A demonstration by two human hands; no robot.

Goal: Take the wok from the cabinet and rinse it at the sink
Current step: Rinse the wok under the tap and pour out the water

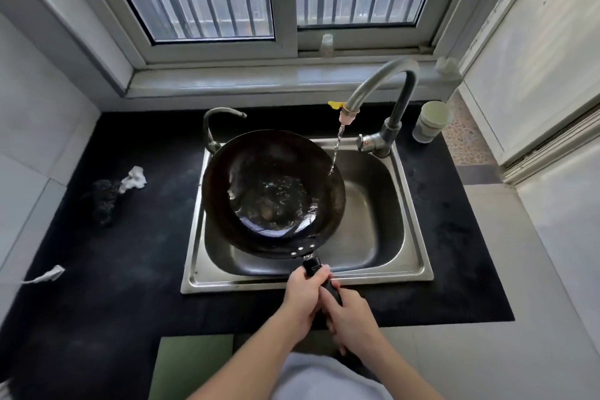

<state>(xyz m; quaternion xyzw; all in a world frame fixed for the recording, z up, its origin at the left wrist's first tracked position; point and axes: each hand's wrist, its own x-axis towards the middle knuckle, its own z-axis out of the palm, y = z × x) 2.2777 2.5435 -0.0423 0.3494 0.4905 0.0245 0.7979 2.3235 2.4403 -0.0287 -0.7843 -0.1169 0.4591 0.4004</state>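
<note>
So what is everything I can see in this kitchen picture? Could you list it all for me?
wok: one, black, held over the sink's left side, some water inside
sink: one, steel, set in the black counter
tap: one, grey, running, stream landing at the wok's right rim
small spout: one, grey, behind the wok
cups: a stack, pale, counter right of the tap
scrubber: one, dark, counter left
white scraps: two, counter left
bottle: one, clear, windowsill
left hand: gripping the wok handle nearer the pan
right hand: gripping the handle's end
</note>
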